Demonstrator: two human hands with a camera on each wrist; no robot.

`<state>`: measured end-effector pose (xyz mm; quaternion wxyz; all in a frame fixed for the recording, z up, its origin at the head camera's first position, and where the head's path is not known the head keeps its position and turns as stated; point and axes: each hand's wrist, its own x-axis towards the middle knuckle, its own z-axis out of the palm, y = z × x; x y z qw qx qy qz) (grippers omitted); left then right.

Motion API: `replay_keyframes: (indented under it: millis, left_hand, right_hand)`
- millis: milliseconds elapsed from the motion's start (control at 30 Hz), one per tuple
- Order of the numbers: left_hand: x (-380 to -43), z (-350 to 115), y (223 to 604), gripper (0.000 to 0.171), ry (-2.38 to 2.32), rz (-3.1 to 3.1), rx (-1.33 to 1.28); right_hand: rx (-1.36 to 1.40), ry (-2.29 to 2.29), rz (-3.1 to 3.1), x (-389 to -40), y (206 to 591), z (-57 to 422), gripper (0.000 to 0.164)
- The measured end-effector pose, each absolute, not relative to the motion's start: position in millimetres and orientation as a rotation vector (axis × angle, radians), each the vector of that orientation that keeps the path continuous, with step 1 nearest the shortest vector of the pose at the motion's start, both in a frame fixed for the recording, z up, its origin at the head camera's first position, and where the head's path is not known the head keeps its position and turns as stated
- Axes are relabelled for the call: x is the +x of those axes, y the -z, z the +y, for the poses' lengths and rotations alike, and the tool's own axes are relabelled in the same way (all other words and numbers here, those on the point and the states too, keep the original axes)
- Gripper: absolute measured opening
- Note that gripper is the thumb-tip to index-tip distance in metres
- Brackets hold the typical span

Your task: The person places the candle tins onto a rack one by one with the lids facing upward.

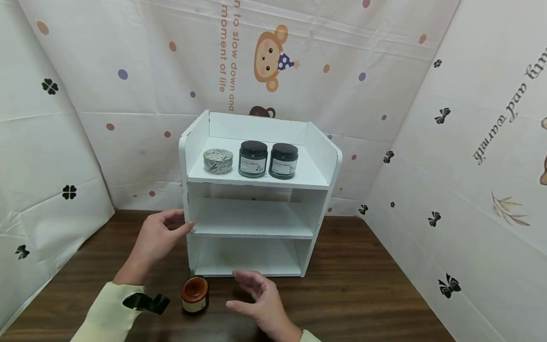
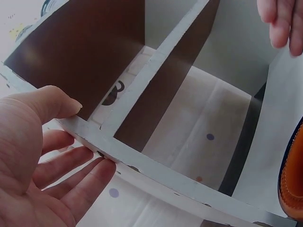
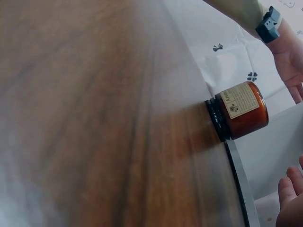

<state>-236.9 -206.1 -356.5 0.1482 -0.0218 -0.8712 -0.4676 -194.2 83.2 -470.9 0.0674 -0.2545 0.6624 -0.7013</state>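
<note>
My left hand (image 1: 160, 236) pinches the left side panel of a small white shelf unit (image 1: 252, 235), its thumb at the front edge and fingers round the outside. An amber glass jar (image 1: 194, 294) with a cream label stands upside down on the table, its black lid (image 3: 217, 119) underneath, just before the unit's front left corner. To the right of that jar, apart from it, my right hand (image 1: 262, 304) hovers with relaxed fingers and holds nothing. In the left wrist view the jar (image 2: 293, 175) shows only partly, at the right edge.
On the top shelf stand a round patterned tin (image 1: 218, 161) and two dark candle jars, one in the middle (image 1: 253, 159) and one to its right (image 1: 283, 161). The dark wood table (image 1: 363, 285) extends on both sides. Printed cloth (image 1: 141, 156) hangs behind and at the sides.
</note>
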Motion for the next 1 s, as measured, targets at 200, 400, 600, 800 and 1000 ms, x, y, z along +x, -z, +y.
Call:
replay_keyframes:
  millis: [200,400,600,800,1000]
  left_hand:
    - [-237,-207,356,0.049,1.36,-2.511,-0.055]
    - [-237,-206,356,0.048,1.351,-2.513,-0.056]
    - [-237,-206,356,0.048,1.348,-2.515,-0.057]
    - [-237,-206,356,0.047,1.35,-2.513,-0.059]
    - [-237,-206,356,0.048,1.348,-2.507,-0.063]
  right_hand:
    - [-0.774,2.102,1.986,-197,475,76,0.059]
    - [-0.777,2.098,1.949,-197,475,69,0.06]
    - [-0.778,2.087,1.955,-197,477,62,0.061]
    - [-0.719,2.089,1.941,-197,475,54,0.062]
    - [-0.654,2.029,1.945,-200,473,46,0.066]
